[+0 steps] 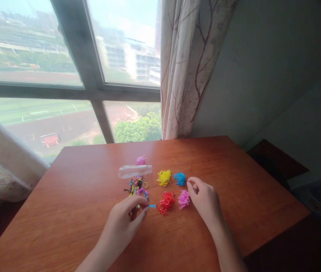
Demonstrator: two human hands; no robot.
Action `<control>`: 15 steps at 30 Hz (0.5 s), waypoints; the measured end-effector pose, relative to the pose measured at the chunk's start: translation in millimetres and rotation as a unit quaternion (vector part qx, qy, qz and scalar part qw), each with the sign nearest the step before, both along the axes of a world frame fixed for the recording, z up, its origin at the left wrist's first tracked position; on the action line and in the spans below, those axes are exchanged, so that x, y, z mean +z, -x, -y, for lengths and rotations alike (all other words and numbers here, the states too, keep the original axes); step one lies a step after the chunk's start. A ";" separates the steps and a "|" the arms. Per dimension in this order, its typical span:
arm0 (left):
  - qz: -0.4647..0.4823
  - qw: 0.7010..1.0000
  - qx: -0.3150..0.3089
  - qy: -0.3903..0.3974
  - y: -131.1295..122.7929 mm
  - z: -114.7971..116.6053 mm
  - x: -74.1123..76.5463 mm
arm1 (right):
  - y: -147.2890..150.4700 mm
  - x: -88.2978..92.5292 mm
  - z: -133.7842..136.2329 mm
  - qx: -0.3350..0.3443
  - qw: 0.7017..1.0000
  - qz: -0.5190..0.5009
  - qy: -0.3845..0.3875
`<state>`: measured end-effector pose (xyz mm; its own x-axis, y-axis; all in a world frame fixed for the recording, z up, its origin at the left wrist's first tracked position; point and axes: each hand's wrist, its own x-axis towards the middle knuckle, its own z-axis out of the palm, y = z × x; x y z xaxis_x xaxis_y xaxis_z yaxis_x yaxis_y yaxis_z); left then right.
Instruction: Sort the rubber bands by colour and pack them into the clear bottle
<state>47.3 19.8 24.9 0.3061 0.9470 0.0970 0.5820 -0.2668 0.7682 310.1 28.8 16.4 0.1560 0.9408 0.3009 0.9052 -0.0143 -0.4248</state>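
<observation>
Between the thumb and forefinger of my left hand (125,217) is a small blue rubber band (152,206), its end sticking out toward the red pile. My right hand (205,198) is closed in a pinch beside the blue pile of rubber bands (179,179); whatever its fingertips hold is too small to make out. Just below it lies a pink pile (183,199). A red pile (166,203) and a yellow pile (164,177) sit between the hands. Behind my left hand is a mixed-colour heap of bands (136,186), partly hidden by its fingers.
A clear plastic bottle (135,171) lies on its side behind the heap, with a pink object (141,160) beyond it. One loose yellow band (145,185) rests near the heap. The wooden table (78,181) meets a window and a curtain (183,68) at the back.
</observation>
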 end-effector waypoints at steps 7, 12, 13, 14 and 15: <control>-0.127 0.986 -0.080 -0.069 -77.2 -55.3 21.4 | 21.6 -3.9 39.9 0.046 0.996 -0.073 -0.032; -0.170 0.980 -0.077 -0.065 -115.1 -84.2 16.8 | 41.5 -9.3 62.5 0.068 0.990 -0.109 -0.050; -0.178 0.979 -0.076 -0.062 -119.3 -86.4 15.9 | 45.5 -11.5 66.2 0.076 0.989 -0.115 -0.050; -0.184 0.978 -0.075 -0.060 -122.3 -87.6 15.2 | 49.2 -14.0 69.5 0.086 0.988 -0.118 -0.050; -0.189 0.977 -0.073 -0.058 -124.2 -87.8 14.8 | 52.7 -16.6 72.3 0.095 0.987 -0.119 -0.050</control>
